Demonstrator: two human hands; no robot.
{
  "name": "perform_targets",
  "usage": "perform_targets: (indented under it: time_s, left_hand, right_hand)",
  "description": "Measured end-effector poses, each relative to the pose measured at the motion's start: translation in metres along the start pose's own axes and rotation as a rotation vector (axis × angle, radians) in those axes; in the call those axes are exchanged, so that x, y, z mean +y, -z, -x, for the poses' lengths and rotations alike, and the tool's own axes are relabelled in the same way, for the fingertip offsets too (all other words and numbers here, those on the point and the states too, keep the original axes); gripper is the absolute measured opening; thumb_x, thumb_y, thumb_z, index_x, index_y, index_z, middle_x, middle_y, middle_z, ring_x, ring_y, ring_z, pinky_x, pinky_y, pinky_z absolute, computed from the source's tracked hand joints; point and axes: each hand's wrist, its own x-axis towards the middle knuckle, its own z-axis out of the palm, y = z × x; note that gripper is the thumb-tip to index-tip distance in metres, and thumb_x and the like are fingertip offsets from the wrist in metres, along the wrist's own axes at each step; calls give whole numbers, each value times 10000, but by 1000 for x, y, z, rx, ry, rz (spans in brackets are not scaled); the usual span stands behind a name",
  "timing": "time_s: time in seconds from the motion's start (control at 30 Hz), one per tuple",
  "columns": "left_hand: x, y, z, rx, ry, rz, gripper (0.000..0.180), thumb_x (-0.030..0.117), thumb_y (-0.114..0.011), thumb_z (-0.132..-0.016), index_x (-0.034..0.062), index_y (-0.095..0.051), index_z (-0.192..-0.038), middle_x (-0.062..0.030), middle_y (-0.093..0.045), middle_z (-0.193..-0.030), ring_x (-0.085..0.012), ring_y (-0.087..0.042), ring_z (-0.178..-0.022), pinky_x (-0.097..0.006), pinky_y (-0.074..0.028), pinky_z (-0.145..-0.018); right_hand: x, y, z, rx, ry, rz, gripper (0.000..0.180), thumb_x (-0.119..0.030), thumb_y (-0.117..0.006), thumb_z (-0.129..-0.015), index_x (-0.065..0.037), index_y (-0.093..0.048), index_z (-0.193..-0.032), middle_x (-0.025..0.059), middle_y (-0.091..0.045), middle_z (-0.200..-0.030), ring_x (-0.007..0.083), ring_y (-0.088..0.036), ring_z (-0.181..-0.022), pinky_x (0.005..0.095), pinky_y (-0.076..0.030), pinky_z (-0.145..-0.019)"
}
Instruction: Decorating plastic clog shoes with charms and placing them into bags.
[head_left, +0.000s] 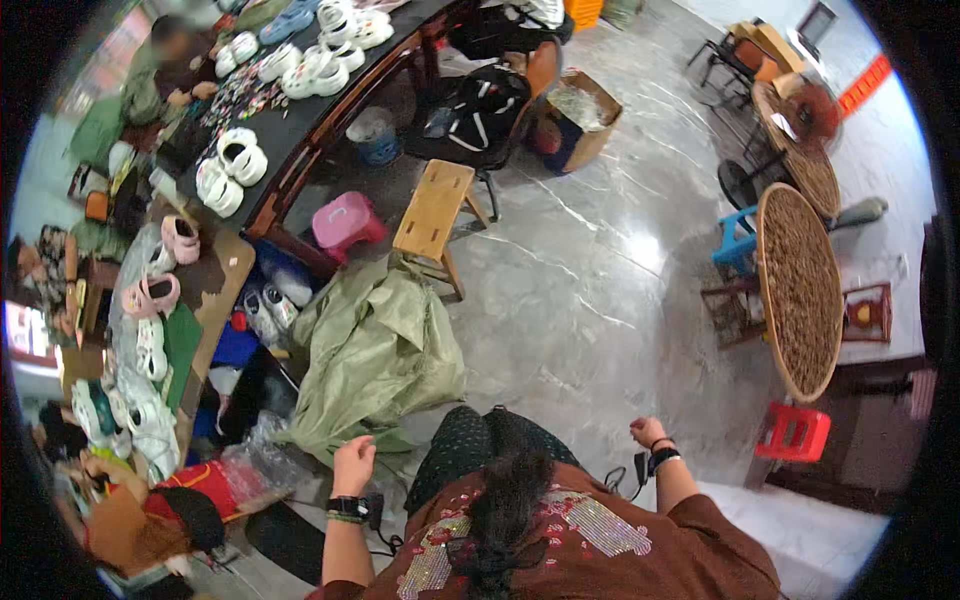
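The left hand (354,466) and right hand (646,432) look curled, but I cannot tell how tightly, and the big green sack (385,335) sits just past the left one, so this seems a between-jobs step, and grabbing it needs a reach.

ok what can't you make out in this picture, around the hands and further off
All in the head view:
left hand and right hand: palms hidden by the hands themselves
olive-green crumpled sack: any contents hidden by its material
tiny multicoloured pieces on the black table: too small to identify
small brown bits in the round woven tray: too small to identify
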Motion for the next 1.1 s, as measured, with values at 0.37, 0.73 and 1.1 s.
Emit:
perform_targets:
  time_s: [0.37,0.73,1.1]
  left_hand:
    - [17,-66,-71,-49,157,-48,241,176,-619,-803,39,-654,-999,-165,-661,-862,-351,-614,-846,-429,-489,-748]
    - [98,-181,-38,24,315,105,255,181,-614,-798,40,-645,-1009,-181,-651,-911,-356,-607,-872,-438,-478,-778]
    - [120,-391,112,291,835,385,225,164,-618,-780,48,-649,-970,-177,-606,-934,-360,-576,-897,-451,-475,-793]
  right_hand:
    - [-38,104,-88,-215,3,-64,289,-138,-605,-835,28,-626,-1071,121,-691,-890,186,-670,-740,309,-527,-692]
    - [-137,210,-268,-362,549,583,238,-214,-608,-795,-81,-661,-986,122,-687,-897,305,-654,-823,387,-518,-762]
    - [-343,53,-286,-576,1243,905,226,-198,-485,-861,-41,-643,-898,196,-646,-849,370,-616,-835,434,-505,-740]
